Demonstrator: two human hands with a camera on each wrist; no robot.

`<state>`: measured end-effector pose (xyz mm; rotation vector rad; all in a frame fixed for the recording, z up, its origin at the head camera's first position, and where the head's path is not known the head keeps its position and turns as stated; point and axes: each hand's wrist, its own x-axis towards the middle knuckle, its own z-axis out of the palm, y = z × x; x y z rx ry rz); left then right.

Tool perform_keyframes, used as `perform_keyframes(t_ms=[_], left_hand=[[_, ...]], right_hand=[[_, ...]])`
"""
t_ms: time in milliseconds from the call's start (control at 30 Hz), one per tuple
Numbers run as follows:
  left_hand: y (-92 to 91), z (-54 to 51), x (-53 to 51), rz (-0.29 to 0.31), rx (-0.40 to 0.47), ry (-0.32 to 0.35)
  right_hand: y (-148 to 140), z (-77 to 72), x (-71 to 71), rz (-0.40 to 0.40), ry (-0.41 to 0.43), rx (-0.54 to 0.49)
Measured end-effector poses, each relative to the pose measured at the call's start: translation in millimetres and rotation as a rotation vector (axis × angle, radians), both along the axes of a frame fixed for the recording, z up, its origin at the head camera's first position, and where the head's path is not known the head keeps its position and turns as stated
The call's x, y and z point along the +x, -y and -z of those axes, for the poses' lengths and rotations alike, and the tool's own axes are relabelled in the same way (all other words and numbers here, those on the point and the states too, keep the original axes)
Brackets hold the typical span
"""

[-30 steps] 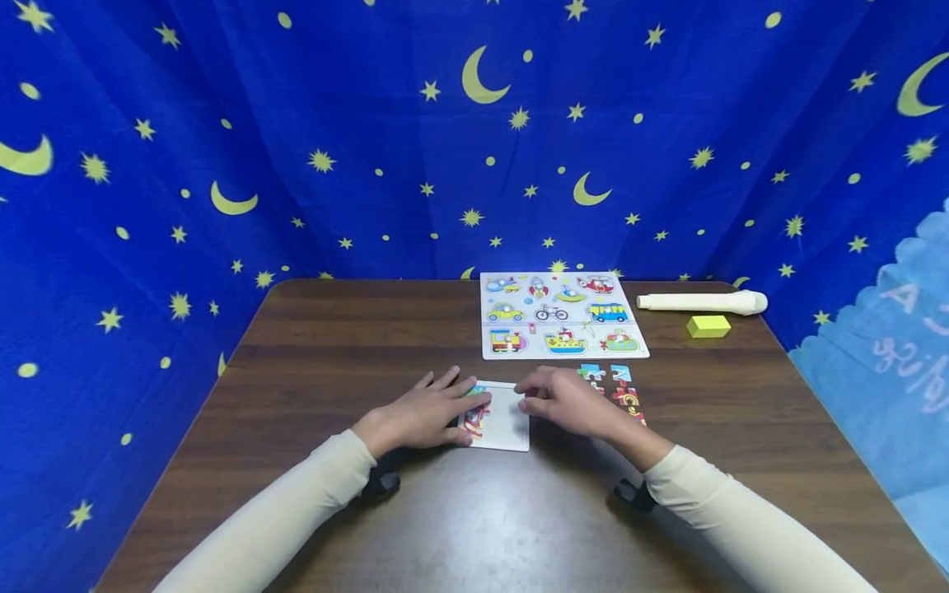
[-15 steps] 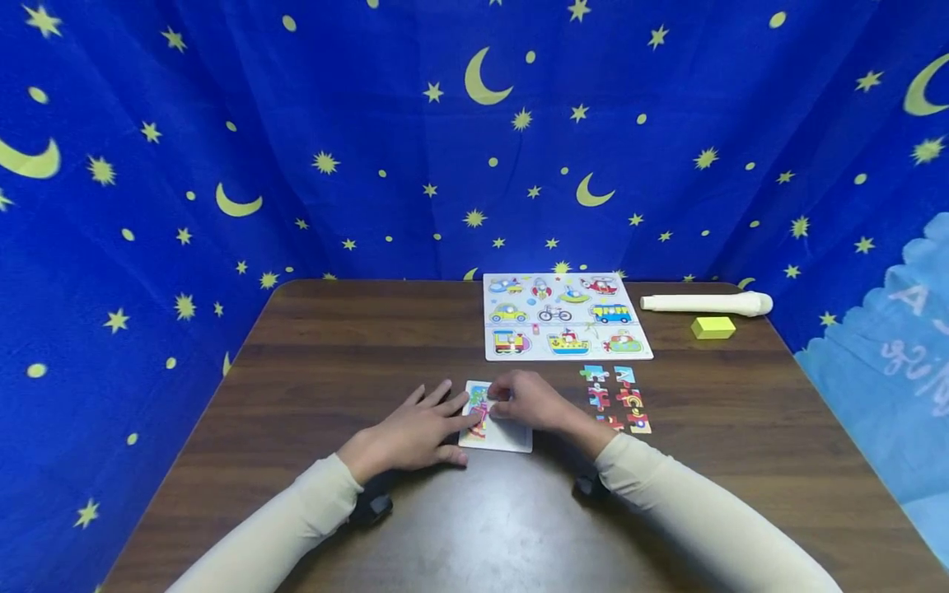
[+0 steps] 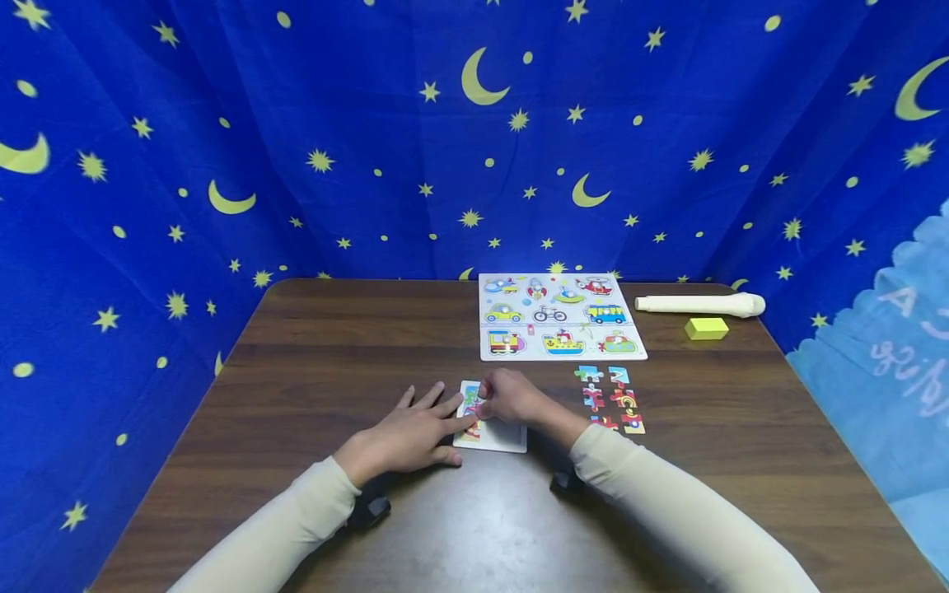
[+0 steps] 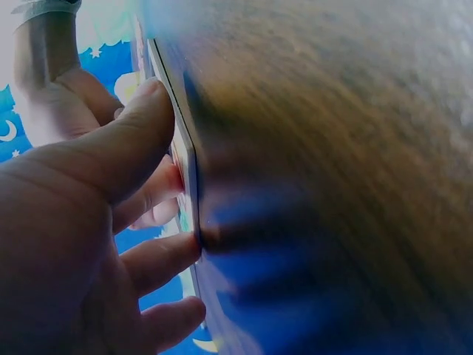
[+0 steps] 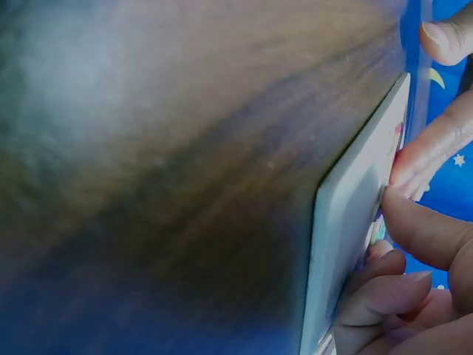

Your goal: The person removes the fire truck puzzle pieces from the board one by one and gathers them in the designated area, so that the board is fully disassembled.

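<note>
A small white puzzle tray (image 3: 507,438) lies on the table with a strip of colourful jigsaw pieces (image 3: 469,399) along its left side. My left hand (image 3: 408,432) lies with fingers spread, its index finger touching those pieces. Above the tray my right hand (image 3: 511,397) has its fingers curled, thumb and fingertip pinching a jigsaw piece (image 5: 380,228) mostly hidden by the hand. In the left wrist view the left thumb (image 4: 148,111) rests near the tray's edge.
Several loose jigsaw pieces (image 3: 627,399) lie right of the tray in two columns. Behind stands a vehicle-picture board (image 3: 534,329). A white microphone-shaped stick (image 3: 697,305) and a yellow block (image 3: 707,329) lie at the back right. A blue star-patterned curtain (image 3: 371,123) surrounds the table.
My right hand has moved left from the tray's right side onto the jigsaw pieces, uncovering the loose pieces. My left hand has drawn back slightly to the left.
</note>
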<state>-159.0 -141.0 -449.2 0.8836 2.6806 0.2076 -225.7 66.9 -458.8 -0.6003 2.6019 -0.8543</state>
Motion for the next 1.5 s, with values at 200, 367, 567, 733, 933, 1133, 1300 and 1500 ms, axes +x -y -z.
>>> perform_keyframes(t_ms=[200, 367, 567, 733, 933, 1133, 1300, 1500], left_hand=[[0.6, 0.5, 0.9, 0.004, 0.01, -0.004], [1.8, 1.5, 0.1, 0.007, 0.011, -0.017], [2.5, 0.6, 0.4, 0.016, 0.013, -0.017], [2.7, -0.4, 0.6, 0.009, 0.014, -0.007], [3.6, 0.7, 0.5, 0.004, 0.007, -0.003], [4.2, 1.2, 0.3, 0.005, 0.011, -0.014], [4.3, 2.2, 0.0, 0.012, 0.01, -0.014], [3.5, 3.3, -0.1, 0.005, 0.002, 0.012]], right_hand=[[2, -1.9, -1.6, 0.006, 0.022, 0.013], [1, -0.8, -1.4, 0.005, 0.036, -0.015], [-2, 0.7, 1.0, 0.039, -0.004, -0.014], [0, -0.4, 3.4, 0.059, 0.008, -0.017], [3, -0.6, 4.7, 0.104, 0.064, -0.073], [2, 0.4, 1.6, 0.115, 0.07, -0.09], [-5, 1.5, 0.3, 0.089, 0.027, -0.112], [-42, -0.5, -6.9, 0.106, 0.006, -0.162]])
